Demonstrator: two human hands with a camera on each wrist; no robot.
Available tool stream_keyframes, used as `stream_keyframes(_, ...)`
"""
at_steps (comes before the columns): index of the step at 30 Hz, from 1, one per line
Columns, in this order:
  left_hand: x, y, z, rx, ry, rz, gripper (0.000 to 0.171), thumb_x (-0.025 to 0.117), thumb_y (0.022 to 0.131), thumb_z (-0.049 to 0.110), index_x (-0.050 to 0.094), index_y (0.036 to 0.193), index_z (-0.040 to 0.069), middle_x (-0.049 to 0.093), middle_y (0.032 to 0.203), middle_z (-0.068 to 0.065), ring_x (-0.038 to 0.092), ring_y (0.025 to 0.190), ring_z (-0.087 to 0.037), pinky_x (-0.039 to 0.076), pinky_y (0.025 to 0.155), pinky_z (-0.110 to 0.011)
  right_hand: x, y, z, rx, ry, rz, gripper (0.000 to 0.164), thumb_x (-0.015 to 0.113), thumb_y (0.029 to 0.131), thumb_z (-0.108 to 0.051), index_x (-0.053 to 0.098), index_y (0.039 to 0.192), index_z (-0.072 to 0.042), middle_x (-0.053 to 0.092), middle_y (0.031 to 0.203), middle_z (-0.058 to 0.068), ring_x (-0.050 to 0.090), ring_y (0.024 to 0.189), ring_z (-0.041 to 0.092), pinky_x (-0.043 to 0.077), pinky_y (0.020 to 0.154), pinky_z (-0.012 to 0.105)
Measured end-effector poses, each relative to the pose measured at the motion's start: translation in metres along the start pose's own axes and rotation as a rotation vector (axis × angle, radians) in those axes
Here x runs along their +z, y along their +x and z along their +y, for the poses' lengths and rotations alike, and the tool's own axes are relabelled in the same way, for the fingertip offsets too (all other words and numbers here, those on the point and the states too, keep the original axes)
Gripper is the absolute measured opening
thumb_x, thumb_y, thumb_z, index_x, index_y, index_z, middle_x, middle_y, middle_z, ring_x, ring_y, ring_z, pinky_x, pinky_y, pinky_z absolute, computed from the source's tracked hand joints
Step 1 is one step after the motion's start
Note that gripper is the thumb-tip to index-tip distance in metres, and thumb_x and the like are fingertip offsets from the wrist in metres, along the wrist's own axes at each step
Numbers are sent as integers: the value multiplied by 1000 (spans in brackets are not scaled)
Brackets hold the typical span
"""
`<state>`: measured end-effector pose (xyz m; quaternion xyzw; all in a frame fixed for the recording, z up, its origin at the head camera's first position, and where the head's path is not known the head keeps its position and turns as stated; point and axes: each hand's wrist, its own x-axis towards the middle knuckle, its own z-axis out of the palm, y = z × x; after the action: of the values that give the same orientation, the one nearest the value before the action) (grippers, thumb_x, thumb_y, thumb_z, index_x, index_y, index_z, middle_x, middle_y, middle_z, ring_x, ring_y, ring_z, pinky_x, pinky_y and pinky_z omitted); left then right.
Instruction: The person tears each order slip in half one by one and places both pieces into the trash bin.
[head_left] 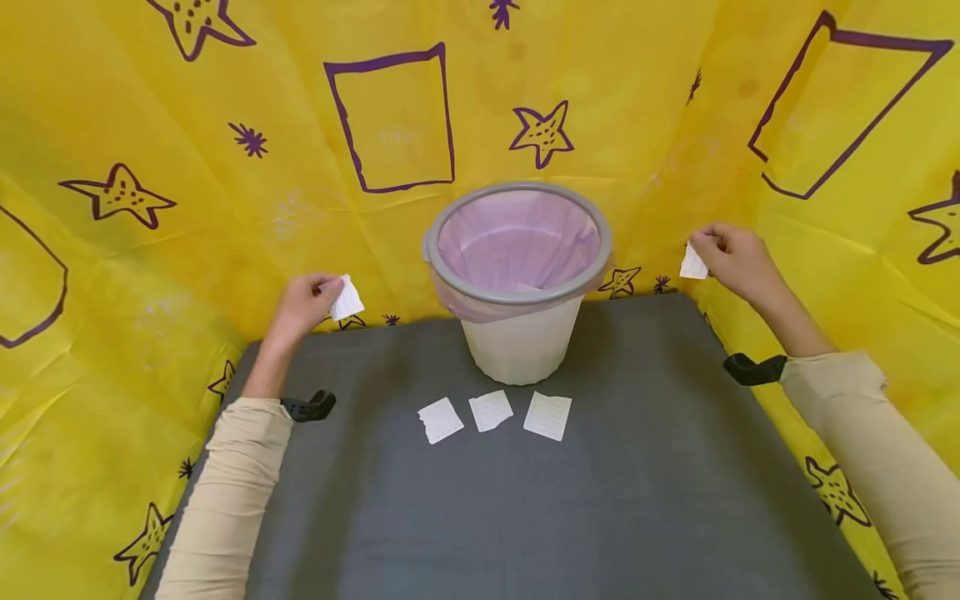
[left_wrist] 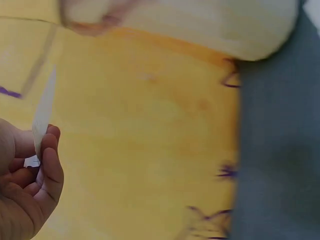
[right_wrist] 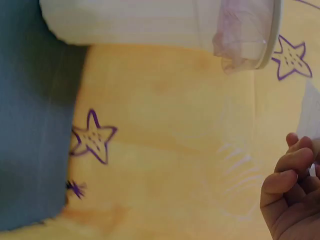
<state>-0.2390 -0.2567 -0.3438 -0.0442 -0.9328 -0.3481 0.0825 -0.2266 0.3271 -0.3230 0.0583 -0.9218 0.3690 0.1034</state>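
Raised left of the bin, my left hand (head_left: pixel 303 304) pinches a torn piece of white lined paper (head_left: pixel 347 300) between thumb and fingers. On the other side, my right hand (head_left: pixel 735 254) pinches a second paper piece (head_left: pixel 693 262), higher up. Between them stands a white trash bin (head_left: pixel 517 346) with a grey rim (head_left: pixel 433 250) and a pinkish liner bag (head_left: pixel 495 225); a bit of white shows low inside it. In the left wrist view the held paper (left_wrist: pixel 44 112) appears edge-on. The right wrist view shows the other held paper (right_wrist: pixel 310 117) at its right edge.
Three torn paper pieces lie in a row before the bin: a left one (head_left: pixel 441 419), a middle one (head_left: pixel 491 410) and a right one (head_left: pixel 547 416). They rest on a grey-covered table (head_left: pixel 480 508). Yellow cloth (head_left: pixel 285 100) with purple drawings hangs behind and along both sides.
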Motion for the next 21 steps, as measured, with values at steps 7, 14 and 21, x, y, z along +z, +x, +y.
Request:
stream_keyframes(7,-25,27,58,21,35,-69,46,49,101,34,62,124,-4,63,111,-24,53,81,-25,41,64,-25,-3,10,-30,-74,2,7,41,48,101,-36,62,110,2,50,65,-8,43,53,14,36,48,24)
stream_keyframes(14,8,44,134,165,-62,-128,35,53,99,26,67,117,0,67,106,-18,53,79,-19,42,65,-24,31,29,-80,-215,90,61,33,53,100,-28,66,104,3,56,70,0,46,54,7,41,51,18)
stream_keyframes(21,45,53,176,234,-34,-200,32,55,99,25,67,118,2,67,106,-15,57,84,-21,47,71,-28,58,44,-112,-242,86,-32,31,50,101,-26,63,107,2,59,75,13,51,61,17,42,55,24)
